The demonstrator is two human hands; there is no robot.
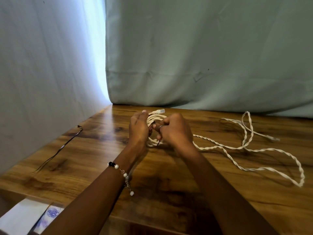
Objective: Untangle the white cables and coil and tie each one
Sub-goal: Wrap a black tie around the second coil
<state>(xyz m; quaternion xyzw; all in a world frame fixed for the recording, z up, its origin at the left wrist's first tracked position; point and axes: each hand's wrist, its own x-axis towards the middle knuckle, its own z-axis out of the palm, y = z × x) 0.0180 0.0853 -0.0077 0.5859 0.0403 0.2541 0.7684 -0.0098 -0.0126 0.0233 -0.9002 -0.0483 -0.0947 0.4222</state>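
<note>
Presently, hands: raised together over the far middle of the wooden table [169,192].
Left hand [138,128]: curled round a coil of white cable [155,119], loops bunched against the palm; beaded bracelet [121,172] on the wrist.
Right hand [174,131]: fingers pinched narrow on something dark and thin at the coil, likely a tie being wound on; too small to say for sure.
Coil: several neat loops, held upright between both hands, clear plug [160,111] poking out on the far side.
Tangled cables [245,146]: to the right, flat on the table, strands twisted about each other in long loose loops running from just beside the right hand out to the near right.
Spare tie [62,148]: thin dark strip lying at the left, well apart from the hands.
Paper [22,216]: near left corner, partly out of view.
Backdrop: pale curtain [203,56] hanging behind the far edge.
Progress, by judgement: one cable coiled, its tying under way and not finished; twisted strands at right not yet separated, coiled or tied. Less than half done, roughly.
</note>
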